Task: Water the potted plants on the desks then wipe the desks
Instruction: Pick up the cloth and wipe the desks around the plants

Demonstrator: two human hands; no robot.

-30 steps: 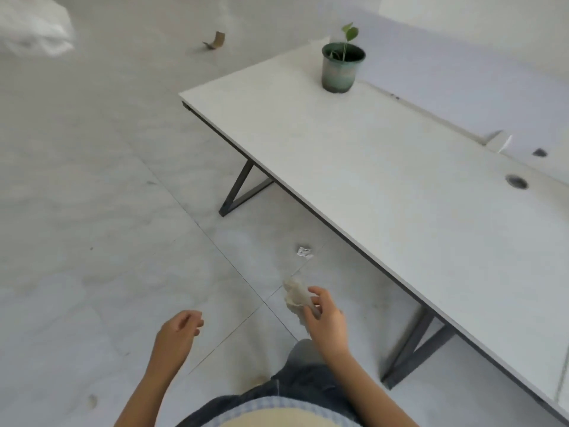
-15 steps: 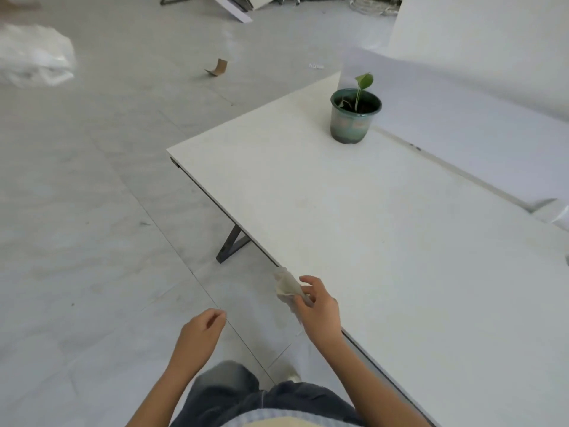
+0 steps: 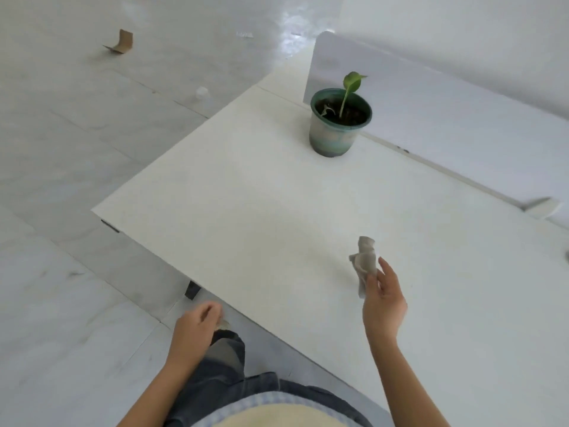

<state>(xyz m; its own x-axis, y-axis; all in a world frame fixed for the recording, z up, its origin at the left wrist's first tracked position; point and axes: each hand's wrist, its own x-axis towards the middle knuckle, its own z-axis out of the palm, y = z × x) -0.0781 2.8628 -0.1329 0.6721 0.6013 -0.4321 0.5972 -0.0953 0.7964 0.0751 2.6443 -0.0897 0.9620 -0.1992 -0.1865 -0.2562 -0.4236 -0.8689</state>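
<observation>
A white desk [image 3: 246, 211] fills the middle of the head view. A green-rimmed pot [image 3: 337, 131] with one small leafy seedling stands near its far corner, against a white divider panel [image 3: 431, 106]. My right hand [image 3: 383, 298] is raised over the desk's near part and pinches a crumpled grey cloth [image 3: 365, 260] that sticks up from my fingers, well short of the pot. My left hand [image 3: 197, 329] hangs off the desk's front edge over the floor, fingers loosely curled, holding nothing.
Pale tiled floor [image 3: 77, 180] lies to the left, with a folded scrap of cardboard [image 3: 121, 41] and a small pale object [image 3: 201, 93] on it. A dark desk leg [image 3: 192, 289] shows under the front edge. A white clip [image 3: 543, 208] sits by the divider.
I have stepped up to the desk. My right hand with the cloth moved from beside the desk's edge to above its surface. The pot now looks nearer.
</observation>
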